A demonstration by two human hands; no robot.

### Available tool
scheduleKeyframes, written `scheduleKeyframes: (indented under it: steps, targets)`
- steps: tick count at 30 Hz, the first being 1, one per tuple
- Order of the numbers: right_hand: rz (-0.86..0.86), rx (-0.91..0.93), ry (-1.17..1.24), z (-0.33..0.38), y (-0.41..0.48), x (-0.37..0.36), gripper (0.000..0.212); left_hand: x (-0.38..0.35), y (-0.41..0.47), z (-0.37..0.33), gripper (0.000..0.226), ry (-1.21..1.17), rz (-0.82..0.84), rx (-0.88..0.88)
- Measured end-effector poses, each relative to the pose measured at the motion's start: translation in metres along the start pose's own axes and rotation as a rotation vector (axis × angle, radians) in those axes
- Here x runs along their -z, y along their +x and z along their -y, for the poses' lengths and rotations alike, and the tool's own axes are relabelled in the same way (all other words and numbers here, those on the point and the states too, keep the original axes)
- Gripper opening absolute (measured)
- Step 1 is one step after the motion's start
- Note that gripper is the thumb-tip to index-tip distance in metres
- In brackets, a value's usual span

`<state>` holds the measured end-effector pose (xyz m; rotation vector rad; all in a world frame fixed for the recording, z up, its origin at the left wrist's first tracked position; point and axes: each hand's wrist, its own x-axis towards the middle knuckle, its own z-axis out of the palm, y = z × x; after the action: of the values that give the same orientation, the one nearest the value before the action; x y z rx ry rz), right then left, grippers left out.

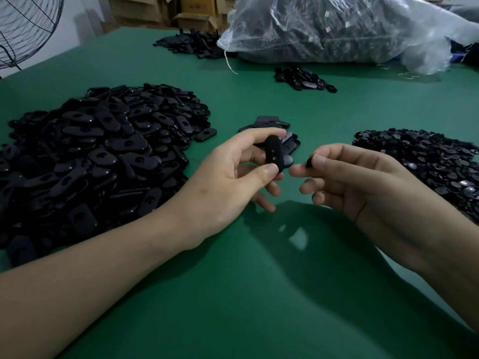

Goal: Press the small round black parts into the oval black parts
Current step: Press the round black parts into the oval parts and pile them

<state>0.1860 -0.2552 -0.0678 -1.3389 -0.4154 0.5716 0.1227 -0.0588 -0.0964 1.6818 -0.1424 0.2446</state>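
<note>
My left hand holds one oval black part upright between thumb and fingers, above the green table. Just to its right, my right hand pinches a small round black part between thumb and forefinger, a short gap from the oval part. A big heap of oval parts lies at the left. A heap of small round parts lies at the right. A small stack of oval parts sits just behind my hands.
A large clear plastic bag full of black parts lies at the back right. Two more small piles lie on the green table farther back. A wire fan guard stands at the far left, cardboard boxes behind.
</note>
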Motion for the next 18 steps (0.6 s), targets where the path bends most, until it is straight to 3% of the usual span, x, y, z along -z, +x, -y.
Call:
scheduleKeyframes:
  steps: [6, 18]
  targets:
    - [-0.009, -0.021, 0.092, -0.0033, 0.0019, 0.0002, 0.009, -0.0013, -0.0015, 0.0005, 0.062, 0.121, 0.018, -0.062]
    - [-0.014, -0.064, 0.112, -0.0030, 0.0015, 0.0005, 0.013, -0.0049, -0.0029, -0.0041, 0.046, 0.139, 0.016, -0.036]
